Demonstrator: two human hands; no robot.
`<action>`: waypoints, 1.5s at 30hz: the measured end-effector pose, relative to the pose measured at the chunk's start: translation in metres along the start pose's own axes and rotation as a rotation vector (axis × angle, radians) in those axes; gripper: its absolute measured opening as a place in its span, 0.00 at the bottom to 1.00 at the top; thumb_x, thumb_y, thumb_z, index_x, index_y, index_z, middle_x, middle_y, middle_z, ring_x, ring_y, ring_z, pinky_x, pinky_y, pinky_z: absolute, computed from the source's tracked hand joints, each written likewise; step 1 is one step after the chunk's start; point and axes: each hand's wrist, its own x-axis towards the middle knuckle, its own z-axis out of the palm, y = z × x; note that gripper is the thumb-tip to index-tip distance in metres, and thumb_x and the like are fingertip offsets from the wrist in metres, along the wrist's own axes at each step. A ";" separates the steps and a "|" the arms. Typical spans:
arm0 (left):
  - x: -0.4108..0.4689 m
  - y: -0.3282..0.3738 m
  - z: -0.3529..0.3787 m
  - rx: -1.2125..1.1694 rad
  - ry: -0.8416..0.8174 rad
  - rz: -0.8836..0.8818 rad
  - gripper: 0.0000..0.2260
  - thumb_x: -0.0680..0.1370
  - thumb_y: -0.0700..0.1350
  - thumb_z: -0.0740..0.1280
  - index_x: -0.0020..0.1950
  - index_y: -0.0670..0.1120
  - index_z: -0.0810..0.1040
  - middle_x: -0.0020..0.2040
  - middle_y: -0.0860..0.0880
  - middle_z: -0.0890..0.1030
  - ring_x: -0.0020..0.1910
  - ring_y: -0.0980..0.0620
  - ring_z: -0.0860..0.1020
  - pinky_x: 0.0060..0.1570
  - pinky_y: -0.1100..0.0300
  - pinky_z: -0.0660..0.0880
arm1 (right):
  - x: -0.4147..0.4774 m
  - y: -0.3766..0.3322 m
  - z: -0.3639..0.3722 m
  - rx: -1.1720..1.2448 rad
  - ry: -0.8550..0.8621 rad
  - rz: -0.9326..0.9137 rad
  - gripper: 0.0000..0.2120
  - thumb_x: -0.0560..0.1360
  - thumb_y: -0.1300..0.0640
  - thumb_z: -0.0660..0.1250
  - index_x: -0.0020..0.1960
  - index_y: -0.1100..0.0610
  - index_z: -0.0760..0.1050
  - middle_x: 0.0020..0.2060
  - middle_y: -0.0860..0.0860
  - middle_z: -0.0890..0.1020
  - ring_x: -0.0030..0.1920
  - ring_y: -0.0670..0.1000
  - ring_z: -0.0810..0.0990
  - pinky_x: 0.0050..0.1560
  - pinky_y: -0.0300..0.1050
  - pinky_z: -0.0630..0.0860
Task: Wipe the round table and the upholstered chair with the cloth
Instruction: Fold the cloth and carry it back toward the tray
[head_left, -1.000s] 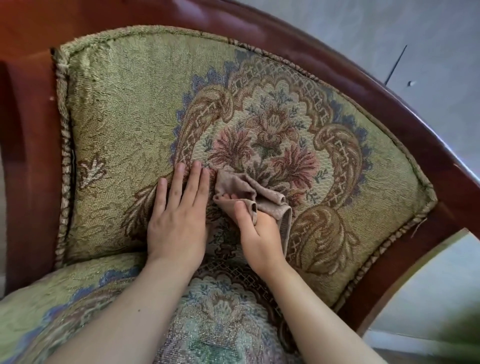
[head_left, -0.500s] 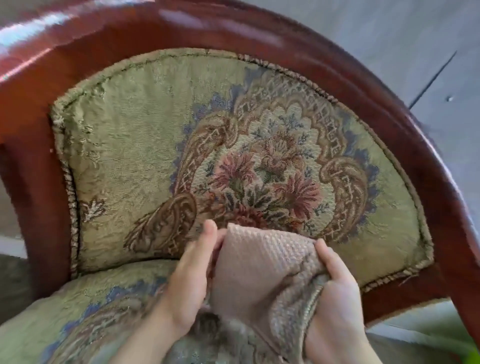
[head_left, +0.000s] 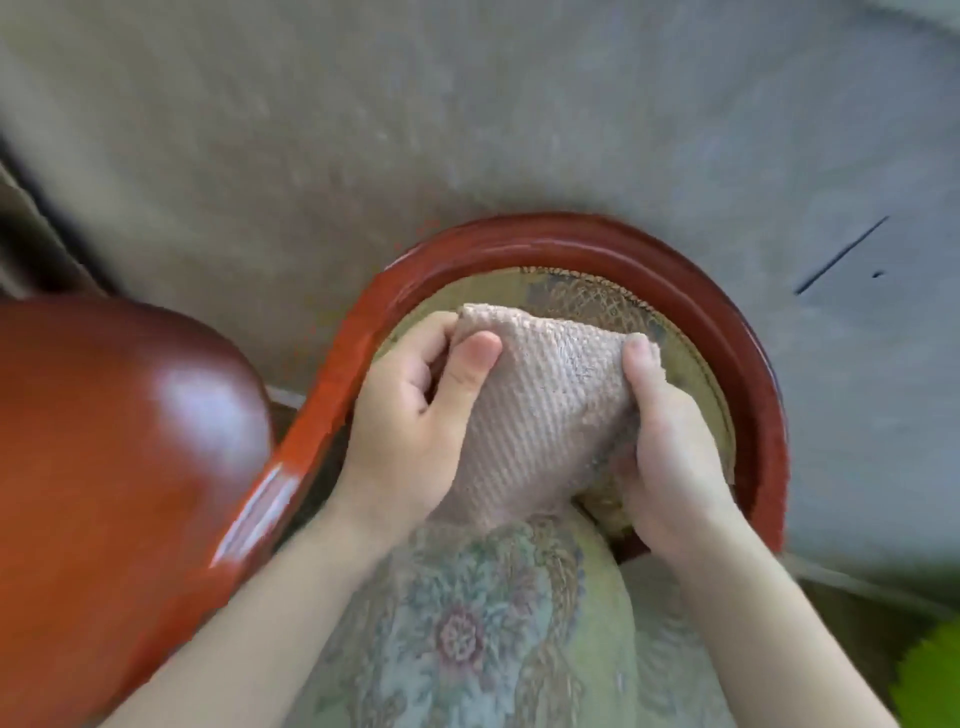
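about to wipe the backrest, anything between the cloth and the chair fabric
Nothing visible. Both the left hand and right hand grip the cloth just in front of the chair backrest.

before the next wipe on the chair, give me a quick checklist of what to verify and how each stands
1. Cloth held by left hand: ok.
2. Right hand also on the cloth: ok.
3. Cloth spread flat for wiping: not ok, bunched between the hands.
4. Cloth touching the backrest upholstery: cannot tell.
5. Seat cushion free of objects: ok in the part shown.
6. Wooden frame wiped: cannot tell.
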 end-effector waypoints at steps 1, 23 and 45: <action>0.001 0.027 -0.016 -0.011 -0.044 -0.017 0.09 0.82 0.51 0.63 0.51 0.50 0.81 0.44 0.57 0.82 0.44 0.61 0.77 0.47 0.66 0.71 | -0.014 -0.014 0.014 0.011 -0.053 0.030 0.13 0.74 0.36 0.65 0.44 0.38 0.86 0.50 0.38 0.87 0.48 0.37 0.84 0.40 0.33 0.79; -0.447 0.460 -0.499 0.600 0.971 0.065 0.02 0.83 0.50 0.63 0.55 0.55 0.72 0.31 0.53 0.72 0.30 0.52 0.70 0.31 0.61 0.68 | -0.582 -0.125 0.441 0.015 -1.112 -0.506 0.13 0.79 0.50 0.64 0.48 0.61 0.74 0.43 0.68 0.76 0.42 0.53 0.73 0.45 0.64 0.72; -0.735 0.478 -0.875 0.388 1.509 -0.407 0.11 0.79 0.41 0.70 0.54 0.58 0.83 0.42 0.51 0.78 0.41 0.55 0.72 0.44 0.60 0.66 | -0.883 0.017 0.881 -0.013 -1.894 -0.311 0.24 0.78 0.67 0.66 0.63 0.40 0.72 0.41 0.58 0.83 0.34 0.62 0.72 0.39 0.48 0.72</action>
